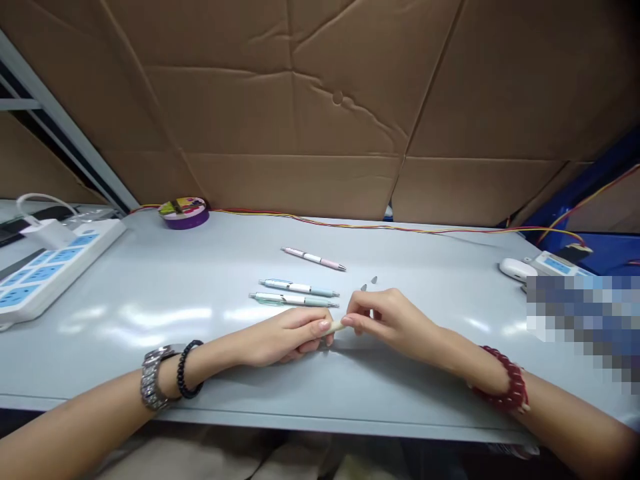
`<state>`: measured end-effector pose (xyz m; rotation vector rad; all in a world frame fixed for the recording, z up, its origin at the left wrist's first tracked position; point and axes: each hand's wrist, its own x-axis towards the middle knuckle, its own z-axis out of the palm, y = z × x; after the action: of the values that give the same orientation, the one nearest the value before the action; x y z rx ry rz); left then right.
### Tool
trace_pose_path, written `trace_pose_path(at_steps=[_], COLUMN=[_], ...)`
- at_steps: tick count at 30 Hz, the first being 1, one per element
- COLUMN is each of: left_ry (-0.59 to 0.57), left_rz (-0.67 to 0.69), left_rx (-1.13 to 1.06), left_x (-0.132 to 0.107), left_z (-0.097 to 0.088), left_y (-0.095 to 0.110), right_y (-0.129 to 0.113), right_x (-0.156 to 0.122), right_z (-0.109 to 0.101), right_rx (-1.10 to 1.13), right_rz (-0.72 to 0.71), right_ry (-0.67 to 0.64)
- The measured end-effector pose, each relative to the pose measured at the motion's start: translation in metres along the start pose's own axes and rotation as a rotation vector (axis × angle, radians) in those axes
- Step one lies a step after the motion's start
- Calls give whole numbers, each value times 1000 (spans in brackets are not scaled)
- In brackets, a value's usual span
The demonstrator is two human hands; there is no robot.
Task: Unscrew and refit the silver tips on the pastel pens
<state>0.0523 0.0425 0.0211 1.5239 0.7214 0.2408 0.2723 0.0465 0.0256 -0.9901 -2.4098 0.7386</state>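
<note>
Between my hands, near the front of the table, is a slim cream-coloured pen barrel (pixel 335 327). My left hand (pixel 290 333) is closed round one end, with the thumb on top. The fingertips of my right hand (pixel 393 320) pinch the other end. Much of the barrel is hidden by the fingers. Just beyond my left hand lie a green pen (pixel 293 300) and a light blue pen (pixel 300 288), side by side. A pink pen (pixel 314 259) lies farther back. Two small grey cone-shaped pieces, one of them a metallic tip (pixel 374 280), lie behind my right hand.
A white power strip (pixel 100 235) with a plugged-in charger stands at the left. At the back left is a round purple tin (pixel 185 217). Red and yellow wires (pixel 320 222) run along the back edge, before a cardboard wall (pixel 275 113). A white case (pixel 517 269) lies right.
</note>
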Motion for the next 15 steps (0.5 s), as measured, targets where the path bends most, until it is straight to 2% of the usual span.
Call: trace_pose_path(at_steps=[5,8,13,15], left_ry=[11,17,-7,-16], left_rz=[0,0,-1,-1], left_rx=[3,15,22,26], left_x=[1,1,1,2], left_z=[0,0,0,0], left_y=[0,0,0,1], right_y=[-6,-7,-5,-5], right_x=[-6,-7,-6,-5], right_z=[-5,-5,-2,-1], right_rx=[108,76,-24,-70], right_rz=[-27,-79,100,102], right_ry=[71,43,-86,-106])
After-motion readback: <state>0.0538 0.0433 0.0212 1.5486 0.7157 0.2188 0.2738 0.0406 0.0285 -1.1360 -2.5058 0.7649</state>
